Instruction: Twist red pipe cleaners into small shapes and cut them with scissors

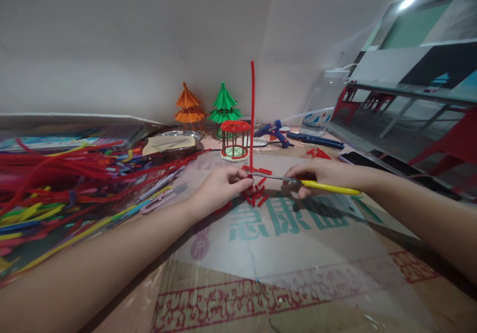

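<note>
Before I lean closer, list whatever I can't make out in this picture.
All in the head view:
Lower end of the red strip: lost at the left hand.
Far side of the right hand: hidden by the hand itself.
Tip of the yellow-handled tool: too small to tell whether it grips the strip.
Base of the green model: partly behind the red-topped model.
Red chair: cut off by the right edge.
</note>
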A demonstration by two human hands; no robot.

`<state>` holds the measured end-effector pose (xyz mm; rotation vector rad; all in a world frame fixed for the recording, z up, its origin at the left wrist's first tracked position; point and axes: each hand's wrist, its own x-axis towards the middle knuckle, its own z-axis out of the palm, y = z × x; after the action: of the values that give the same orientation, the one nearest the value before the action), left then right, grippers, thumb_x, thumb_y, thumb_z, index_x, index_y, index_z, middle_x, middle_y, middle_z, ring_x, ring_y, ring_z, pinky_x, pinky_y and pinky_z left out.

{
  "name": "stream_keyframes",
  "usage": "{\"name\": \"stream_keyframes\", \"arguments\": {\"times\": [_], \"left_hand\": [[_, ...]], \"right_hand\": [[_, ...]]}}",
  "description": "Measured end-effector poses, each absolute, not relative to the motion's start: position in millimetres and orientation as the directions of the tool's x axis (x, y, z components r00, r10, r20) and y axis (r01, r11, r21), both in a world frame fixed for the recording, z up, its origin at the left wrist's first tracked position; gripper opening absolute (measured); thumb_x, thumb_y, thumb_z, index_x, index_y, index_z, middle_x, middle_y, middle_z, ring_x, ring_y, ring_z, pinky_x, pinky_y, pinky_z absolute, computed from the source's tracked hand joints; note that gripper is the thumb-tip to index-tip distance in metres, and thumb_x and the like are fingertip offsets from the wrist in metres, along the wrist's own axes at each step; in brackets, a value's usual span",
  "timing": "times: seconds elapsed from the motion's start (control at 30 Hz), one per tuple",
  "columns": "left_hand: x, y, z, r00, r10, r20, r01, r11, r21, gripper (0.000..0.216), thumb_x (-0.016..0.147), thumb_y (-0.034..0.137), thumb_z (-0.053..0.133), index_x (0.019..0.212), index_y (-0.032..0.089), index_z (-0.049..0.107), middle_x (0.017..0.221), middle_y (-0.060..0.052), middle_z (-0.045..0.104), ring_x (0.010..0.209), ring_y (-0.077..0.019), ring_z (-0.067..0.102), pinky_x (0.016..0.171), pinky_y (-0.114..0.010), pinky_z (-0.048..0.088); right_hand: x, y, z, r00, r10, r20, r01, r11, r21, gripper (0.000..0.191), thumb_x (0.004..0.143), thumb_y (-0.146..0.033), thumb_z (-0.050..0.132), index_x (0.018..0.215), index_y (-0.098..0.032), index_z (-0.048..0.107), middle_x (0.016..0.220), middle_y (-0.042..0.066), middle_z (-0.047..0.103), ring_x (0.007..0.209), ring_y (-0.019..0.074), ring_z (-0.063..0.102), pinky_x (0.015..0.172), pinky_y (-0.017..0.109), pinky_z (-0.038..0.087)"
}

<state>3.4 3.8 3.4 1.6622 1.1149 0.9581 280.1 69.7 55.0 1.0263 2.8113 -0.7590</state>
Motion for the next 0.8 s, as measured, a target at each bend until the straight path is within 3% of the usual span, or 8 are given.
{"name": "stream_keyframes", "arguments": {"times": [0.8], "left_hand": [[3.5,3.5,4.7,0.299,0.947,0.120,0.249,-0.199,0.948,0.018,0.085,0.030,0.061,0.077,0.014,0.063,0.078,-0.005,0.074,0.071,-0.0145,0.068,0.071,-0.026,0.051]], "right_hand": [[277.4,65.4,56.8,-0.764,0.613,-0.201,0.627,0.631,-0.457,0.044,0.075,-0.053,0.068,0.107,-0.023,0.068,0.098,0.003,0.070,0.089,0.0228,0.064,0.072,0.028,0.044]]}}
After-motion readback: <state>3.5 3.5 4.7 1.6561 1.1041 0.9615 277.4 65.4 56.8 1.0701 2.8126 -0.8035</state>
